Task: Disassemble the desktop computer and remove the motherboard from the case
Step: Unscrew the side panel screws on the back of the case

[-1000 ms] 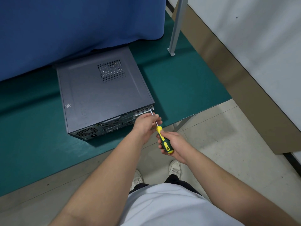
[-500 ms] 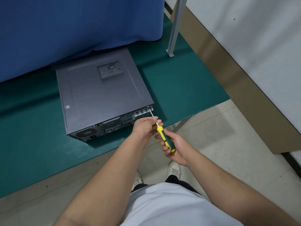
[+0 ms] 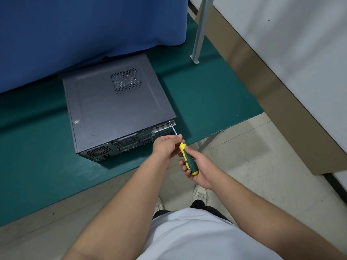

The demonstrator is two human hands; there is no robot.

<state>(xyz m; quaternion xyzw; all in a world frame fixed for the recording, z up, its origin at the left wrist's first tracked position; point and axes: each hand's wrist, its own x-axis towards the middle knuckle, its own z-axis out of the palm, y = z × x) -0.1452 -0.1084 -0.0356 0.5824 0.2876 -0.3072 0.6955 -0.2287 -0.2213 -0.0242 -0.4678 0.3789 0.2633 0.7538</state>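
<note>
Green bench (image 3: 206, 94) carries the computer case (image 3: 116, 113); my right grip (image 3: 199, 171) holds the screwdriver (image 3: 188, 160), left grip (image 3: 166, 145) pinches its shaft.

Even, soft indoor light; sharp centre, bent edges.

Diffuse light from above leaves only faint shadows: a dark band under the blue curtain (image 3: 84, 30) along the far edge of the green surface (image 3: 216, 102), and a soft one beside the computer case (image 3: 116, 109) on its right side. The case lid shows a dull sheen (no hard glare). Wide-angle distortion bows the wall (image 3: 300, 53) and metal post (image 3: 201, 30) outward; the forearms at the bottom look stretched and slightly soft.
</note>
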